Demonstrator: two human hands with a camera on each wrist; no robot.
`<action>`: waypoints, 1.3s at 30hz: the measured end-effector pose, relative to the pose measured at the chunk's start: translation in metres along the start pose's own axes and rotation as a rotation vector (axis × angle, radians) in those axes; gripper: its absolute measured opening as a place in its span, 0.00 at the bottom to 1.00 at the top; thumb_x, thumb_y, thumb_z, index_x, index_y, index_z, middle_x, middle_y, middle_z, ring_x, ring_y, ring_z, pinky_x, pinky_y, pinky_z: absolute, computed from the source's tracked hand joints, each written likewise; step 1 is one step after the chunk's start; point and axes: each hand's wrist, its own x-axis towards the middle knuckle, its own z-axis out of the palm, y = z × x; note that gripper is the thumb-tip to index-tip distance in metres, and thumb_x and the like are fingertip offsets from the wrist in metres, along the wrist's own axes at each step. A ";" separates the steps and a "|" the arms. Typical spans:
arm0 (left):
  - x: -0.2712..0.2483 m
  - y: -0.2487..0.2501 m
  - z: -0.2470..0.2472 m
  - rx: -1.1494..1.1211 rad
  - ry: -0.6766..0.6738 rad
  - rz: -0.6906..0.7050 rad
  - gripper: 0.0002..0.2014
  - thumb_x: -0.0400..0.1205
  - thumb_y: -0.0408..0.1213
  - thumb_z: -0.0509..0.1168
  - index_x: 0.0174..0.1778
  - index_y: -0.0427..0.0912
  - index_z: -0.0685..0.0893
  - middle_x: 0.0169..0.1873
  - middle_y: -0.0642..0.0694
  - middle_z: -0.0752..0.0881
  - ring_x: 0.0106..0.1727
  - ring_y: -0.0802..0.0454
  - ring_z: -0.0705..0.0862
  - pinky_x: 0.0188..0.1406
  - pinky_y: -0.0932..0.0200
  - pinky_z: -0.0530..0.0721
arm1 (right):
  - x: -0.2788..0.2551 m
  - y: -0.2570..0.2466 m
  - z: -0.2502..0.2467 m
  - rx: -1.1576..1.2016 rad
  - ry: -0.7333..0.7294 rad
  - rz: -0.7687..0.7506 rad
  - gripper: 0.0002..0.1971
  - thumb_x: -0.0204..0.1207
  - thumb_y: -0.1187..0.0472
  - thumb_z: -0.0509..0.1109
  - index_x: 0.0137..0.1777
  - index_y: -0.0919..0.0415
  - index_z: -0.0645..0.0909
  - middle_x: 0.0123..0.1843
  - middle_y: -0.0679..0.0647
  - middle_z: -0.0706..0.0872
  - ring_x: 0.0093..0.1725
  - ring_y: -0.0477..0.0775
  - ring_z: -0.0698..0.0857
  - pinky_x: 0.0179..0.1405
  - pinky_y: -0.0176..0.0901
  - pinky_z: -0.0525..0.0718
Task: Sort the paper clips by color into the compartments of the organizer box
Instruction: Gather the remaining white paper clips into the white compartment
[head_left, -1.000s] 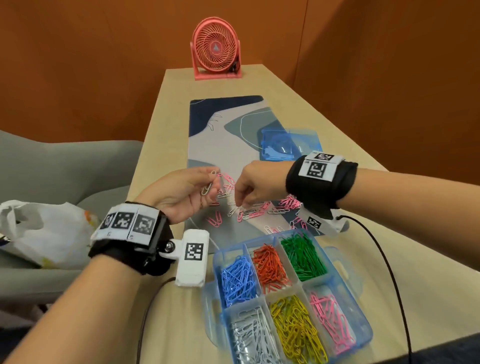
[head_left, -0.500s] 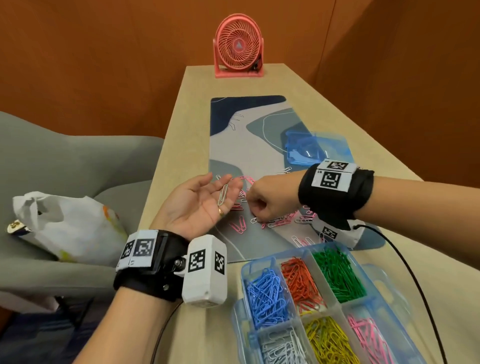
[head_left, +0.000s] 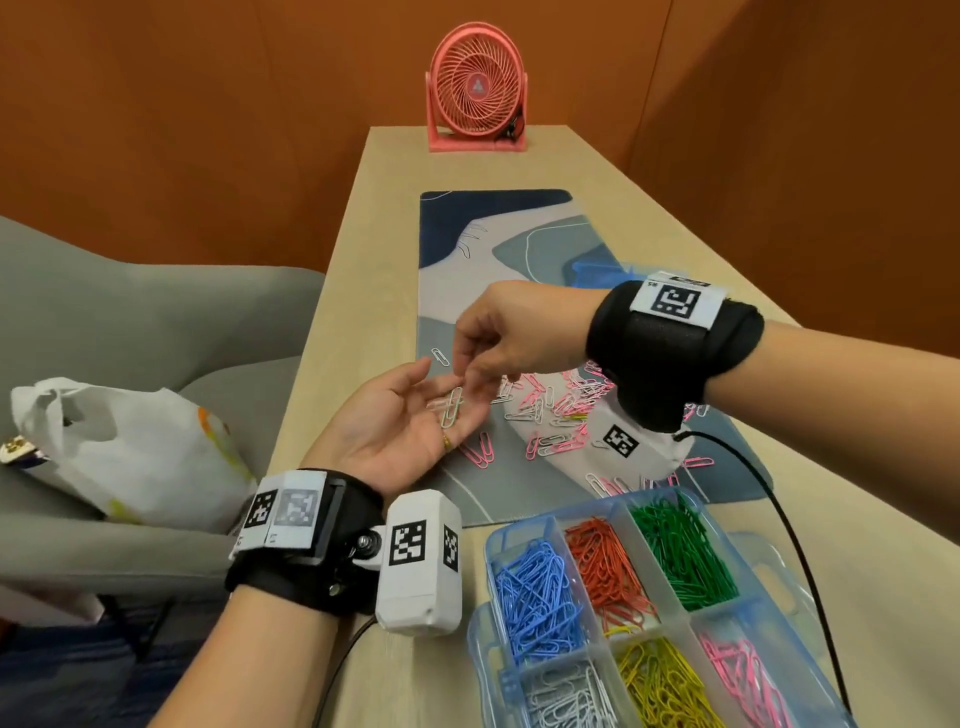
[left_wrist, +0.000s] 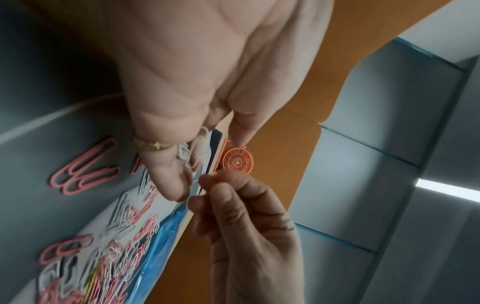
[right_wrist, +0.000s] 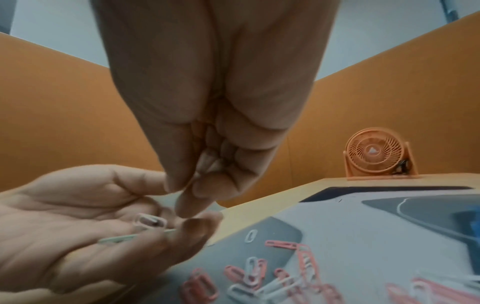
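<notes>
While the left hand (head_left: 400, 421) lies palm up above the near edge of the desk mat (head_left: 467, 249), its fingers are loosely extended and white clips (head_left: 451, 408) rest across them. The right hand (head_left: 498, 338) hovers just above those fingers, its thumb and forefinger drawn together at the tips over the clips; whether they pinch a clip cannot be told, as the tips are blurred in both wrist views. A gold ring (head_left: 447, 441) sits on one finger of the left hand. Loose pink and white clips (head_left: 550, 410) lie scattered on the mat below the right wrist, with a single white clip (head_left: 440, 356) apart at the left. The organizer box (head_left: 501, 540) stands on the table (head_left: 353, 291) near the person, beside the mat: blue (head_left: 535, 597), orange (head_left: 608, 571) and green (head_left: 680, 556) clips fill the far row, white (head_left: 566, 696), yellow (head_left: 660, 686) and pink (head_left: 743, 675) the near row. A pink fan (head_left: 475, 88) stands at the far end of the table, and a white plastic bag (head_left: 124, 447) rests on the grey chair (head_left: 130, 312) at the left
</notes>
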 end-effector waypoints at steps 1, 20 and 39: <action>0.001 0.000 0.000 -0.005 0.015 0.004 0.22 0.83 0.38 0.54 0.65 0.21 0.74 0.61 0.27 0.81 0.57 0.37 0.83 0.52 0.41 0.83 | 0.001 0.004 -0.002 -0.030 0.007 0.025 0.04 0.75 0.65 0.72 0.45 0.57 0.86 0.31 0.45 0.87 0.28 0.40 0.82 0.30 0.29 0.80; 0.005 -0.001 -0.002 0.112 0.072 0.041 0.19 0.86 0.41 0.53 0.59 0.28 0.79 0.53 0.32 0.86 0.51 0.41 0.87 0.51 0.46 0.85 | -0.010 0.033 0.026 -0.340 -0.148 0.136 0.03 0.73 0.64 0.69 0.39 0.57 0.80 0.33 0.47 0.80 0.37 0.49 0.77 0.33 0.35 0.74; 0.002 -0.009 -0.001 0.076 0.061 -0.035 0.24 0.87 0.42 0.51 0.61 0.21 0.77 0.53 0.28 0.85 0.48 0.37 0.88 0.47 0.45 0.86 | -0.006 0.003 -0.002 -0.145 -0.051 0.050 0.09 0.75 0.64 0.71 0.52 0.52 0.85 0.35 0.44 0.86 0.30 0.37 0.80 0.27 0.20 0.73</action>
